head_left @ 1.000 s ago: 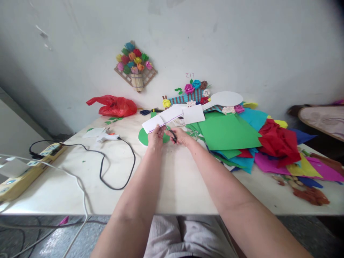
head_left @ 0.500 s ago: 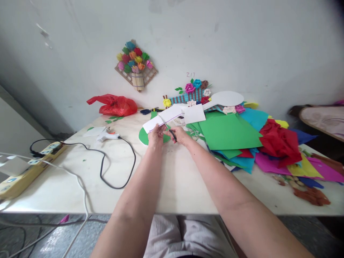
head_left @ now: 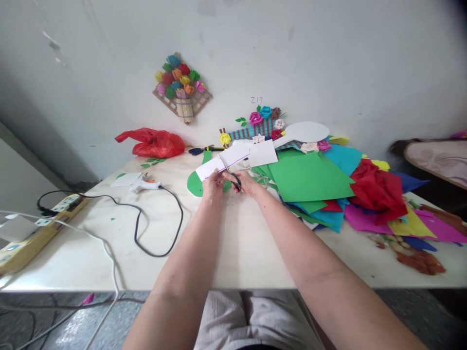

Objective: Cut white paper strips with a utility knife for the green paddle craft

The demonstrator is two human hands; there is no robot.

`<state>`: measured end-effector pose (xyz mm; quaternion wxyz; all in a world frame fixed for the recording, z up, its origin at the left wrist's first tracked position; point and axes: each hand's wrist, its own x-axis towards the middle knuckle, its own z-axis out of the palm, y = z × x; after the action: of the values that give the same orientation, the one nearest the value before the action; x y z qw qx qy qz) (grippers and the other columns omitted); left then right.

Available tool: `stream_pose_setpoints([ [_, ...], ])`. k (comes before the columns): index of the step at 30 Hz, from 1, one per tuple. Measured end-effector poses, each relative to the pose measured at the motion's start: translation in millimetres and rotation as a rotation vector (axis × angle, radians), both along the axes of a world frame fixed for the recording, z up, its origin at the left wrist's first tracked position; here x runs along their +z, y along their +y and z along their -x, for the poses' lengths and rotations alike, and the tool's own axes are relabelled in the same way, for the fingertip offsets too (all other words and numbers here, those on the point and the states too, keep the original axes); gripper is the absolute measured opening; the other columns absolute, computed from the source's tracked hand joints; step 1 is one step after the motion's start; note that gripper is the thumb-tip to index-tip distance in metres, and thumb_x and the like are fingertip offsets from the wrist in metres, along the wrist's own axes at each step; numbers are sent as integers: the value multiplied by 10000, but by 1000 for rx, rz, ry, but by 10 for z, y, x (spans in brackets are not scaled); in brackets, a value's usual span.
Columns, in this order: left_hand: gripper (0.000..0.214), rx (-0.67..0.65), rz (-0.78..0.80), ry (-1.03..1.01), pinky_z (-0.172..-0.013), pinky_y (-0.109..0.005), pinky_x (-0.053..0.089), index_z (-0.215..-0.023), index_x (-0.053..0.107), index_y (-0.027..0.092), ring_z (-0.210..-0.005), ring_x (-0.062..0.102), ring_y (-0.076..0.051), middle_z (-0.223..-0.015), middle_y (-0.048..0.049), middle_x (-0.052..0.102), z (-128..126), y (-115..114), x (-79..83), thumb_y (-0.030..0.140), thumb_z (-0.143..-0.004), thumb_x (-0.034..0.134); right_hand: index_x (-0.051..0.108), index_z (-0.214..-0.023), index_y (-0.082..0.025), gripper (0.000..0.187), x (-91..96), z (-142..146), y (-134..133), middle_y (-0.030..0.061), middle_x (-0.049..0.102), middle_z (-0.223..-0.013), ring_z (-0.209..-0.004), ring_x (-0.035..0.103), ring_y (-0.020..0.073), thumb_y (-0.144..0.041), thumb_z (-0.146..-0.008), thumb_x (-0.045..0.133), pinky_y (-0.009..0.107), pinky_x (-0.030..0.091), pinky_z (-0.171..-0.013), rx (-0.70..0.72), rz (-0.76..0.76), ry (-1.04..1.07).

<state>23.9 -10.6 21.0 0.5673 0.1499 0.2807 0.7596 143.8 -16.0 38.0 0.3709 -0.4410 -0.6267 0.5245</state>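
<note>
The white strip is pinched at its edge by the left hand; scissors, set across it, are gripped by the right hand.

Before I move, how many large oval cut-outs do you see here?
2: a green oval, partly hidden behind the left hand, and a white oval farther back, beyond the green sheets. Others may be hidden.
</note>
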Motion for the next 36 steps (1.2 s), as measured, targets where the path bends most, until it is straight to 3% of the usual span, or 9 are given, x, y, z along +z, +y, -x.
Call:
stream_pose_setpoints([
  [16,104,-13,5,20,-674,-236,581,-892,646,139,-676,736,-174,-655,-46,718,32,30,-17,84,-818,599,511,-619,-178,426,-88,37,61,-81,448,-446,-372,359,35,-502,-745,758,168,280,-371,-13,-75,43],
  [21,85,-16,-1,17,-664,-226,573,-823,638,131,-646,727,-164,-670,-63,726,33,42,-26,69,-831,580,511,-607,-178,402,-94,40,88,-84,436,-434,-362,345,36,-461,-761,752,169,278,-362,-20,-80,36],
  [31,129,-18,33,25,-703,-266,589,-925,651,131,-761,755,-210,-726,-84,753,44,56,-24,90,-823,584,527,-635,-166,384,-26,25,10,-74,469,-427,-345,379,36,-432,-749,779,158,313,-356,-35,-23,46],
  [36,145,-59,25,33,-675,-244,598,-893,646,142,-687,745,-176,-656,-54,729,15,19,6,57,-879,529,540,-671,-171,441,-44,-45,40,-59,497,-443,-353,415,49,-532,-722,787,171,333,-364,-59,16,63],
])
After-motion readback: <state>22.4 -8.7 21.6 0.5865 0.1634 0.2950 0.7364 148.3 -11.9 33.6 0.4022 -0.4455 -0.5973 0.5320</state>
